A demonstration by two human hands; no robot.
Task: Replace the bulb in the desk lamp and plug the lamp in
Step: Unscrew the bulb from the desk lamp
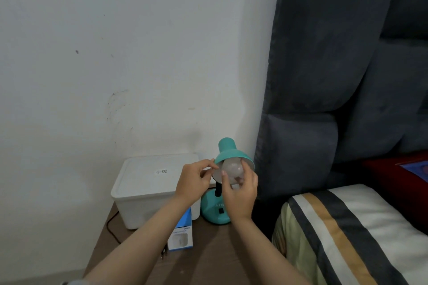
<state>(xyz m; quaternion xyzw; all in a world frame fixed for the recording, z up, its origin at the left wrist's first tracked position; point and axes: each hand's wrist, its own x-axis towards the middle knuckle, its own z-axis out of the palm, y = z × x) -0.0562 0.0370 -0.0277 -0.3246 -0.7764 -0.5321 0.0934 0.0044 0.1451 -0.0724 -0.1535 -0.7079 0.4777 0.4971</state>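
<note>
My right hand (240, 194) grips the bulb (232, 170) inside the shade (228, 154); my left hand (193, 180) pinches the shade's rim. I should keep the shade steady and twist gently, axis straight, squeezing lightly so the glass doesn't slip.

Head-worn view, forward and downward
</note>
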